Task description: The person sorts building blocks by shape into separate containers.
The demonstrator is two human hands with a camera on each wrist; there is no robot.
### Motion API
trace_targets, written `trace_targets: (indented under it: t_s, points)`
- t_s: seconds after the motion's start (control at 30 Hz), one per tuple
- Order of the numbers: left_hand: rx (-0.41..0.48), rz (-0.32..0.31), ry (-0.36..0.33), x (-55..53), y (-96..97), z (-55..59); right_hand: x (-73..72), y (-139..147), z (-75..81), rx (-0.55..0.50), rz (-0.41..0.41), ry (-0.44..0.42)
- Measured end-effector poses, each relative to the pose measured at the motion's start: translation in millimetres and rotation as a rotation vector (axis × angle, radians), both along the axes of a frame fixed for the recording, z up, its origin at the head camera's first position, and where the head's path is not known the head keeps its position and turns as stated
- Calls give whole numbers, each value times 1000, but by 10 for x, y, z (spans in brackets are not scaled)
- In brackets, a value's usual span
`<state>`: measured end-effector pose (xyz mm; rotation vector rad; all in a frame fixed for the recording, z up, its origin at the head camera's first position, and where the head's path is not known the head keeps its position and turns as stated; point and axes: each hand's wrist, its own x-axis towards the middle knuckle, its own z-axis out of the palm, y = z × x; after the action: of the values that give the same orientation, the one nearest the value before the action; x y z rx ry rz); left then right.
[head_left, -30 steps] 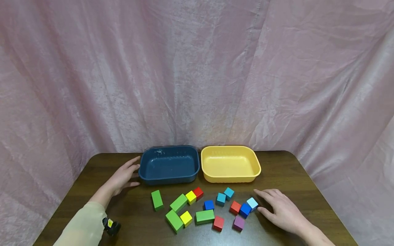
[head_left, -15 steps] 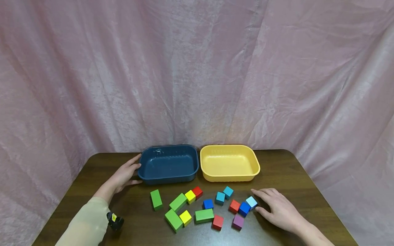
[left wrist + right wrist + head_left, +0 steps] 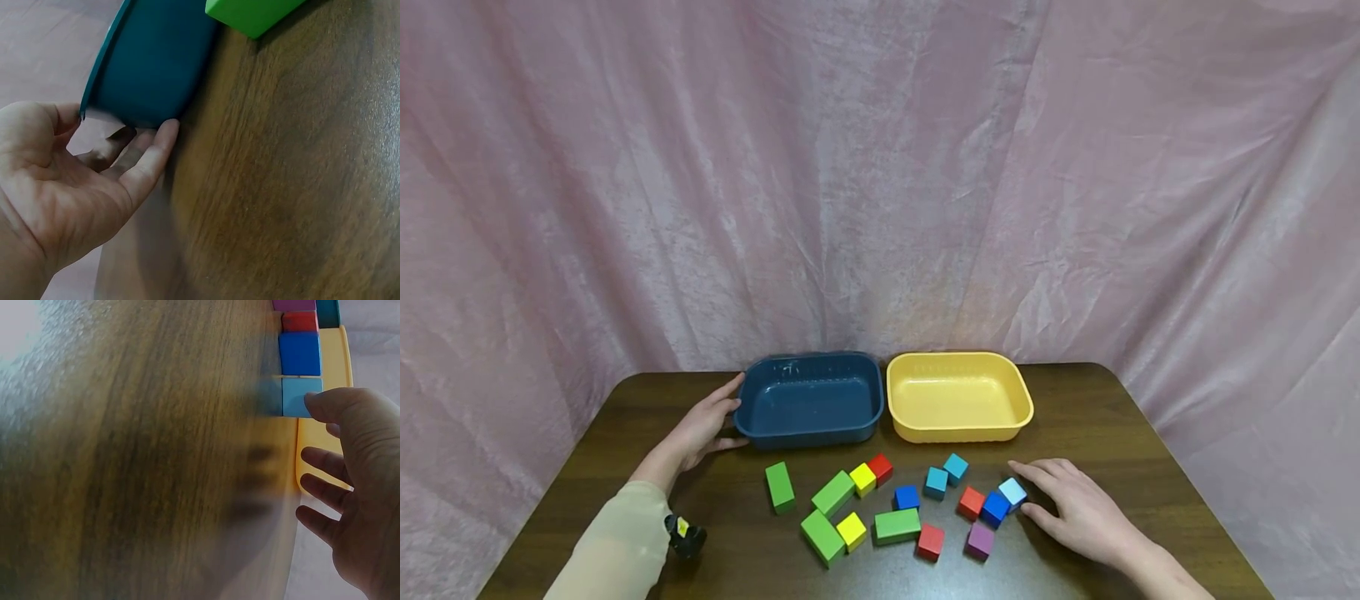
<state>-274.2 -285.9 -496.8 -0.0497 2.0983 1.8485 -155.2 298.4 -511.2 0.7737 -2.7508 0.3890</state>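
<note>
At the left end of the dark blue tray (image 3: pixel 808 439) is my left hand (image 3: pixel 700 427), its spread fingers touching the tray's end wall. The left wrist view shows the fingertips (image 3: pixel 167 128) against that wall, not curled round anything. My right hand (image 3: pixel 1086 512) hovers low over the right of the table, fingers extended and holding nothing. Its thumb is right by a light blue cube (image 3: pixel 1012 492); in the right wrist view the thumb overlaps this cube (image 3: pixel 300 398), and contact is unclear. A blue cube (image 3: pixel 996 509) and a red cube (image 3: pixel 971 503) stand alongside.
A yellow tray (image 3: pixel 961 434) stands right of the blue one, with a pink curtain (image 3: pixel 880 183) behind. Several green blocks (image 3: pixel 823 537), yellow cubes (image 3: pixel 852 532), teal cubes (image 3: pixel 955 468) and a purple cube (image 3: pixel 980 540) lie in front of the trays on the wooden table (image 3: pixel 737 550).
My left hand has moved slightly right, up against the blue tray's end. The right hand has hardly moved, and the blocks lie as before. The head view has shifted a little.
</note>
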Motion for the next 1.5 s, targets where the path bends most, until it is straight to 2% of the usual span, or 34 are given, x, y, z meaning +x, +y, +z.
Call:
trace_targets:
  t_s: [0.37, 0.77, 1.17, 1.33, 1.5]
  points:
    - [7, 29, 10, 6, -5, -52, -68, -32, -7, -11, 68, 47]
    - [30, 10, 21, -14, 2, -62, -79, -22, -8, -16, 99, 72]
    - [19, 23, 18, 14, 3, -43, -42, 26, -2, -21, 98, 114]
    - [19, 18, 23, 15, -1, -40, -31, 65, 70, -45, 81, 131]
    - [6, 15, 30, 20, 12, -27, -64, 48, 222, -84, 91, 173]
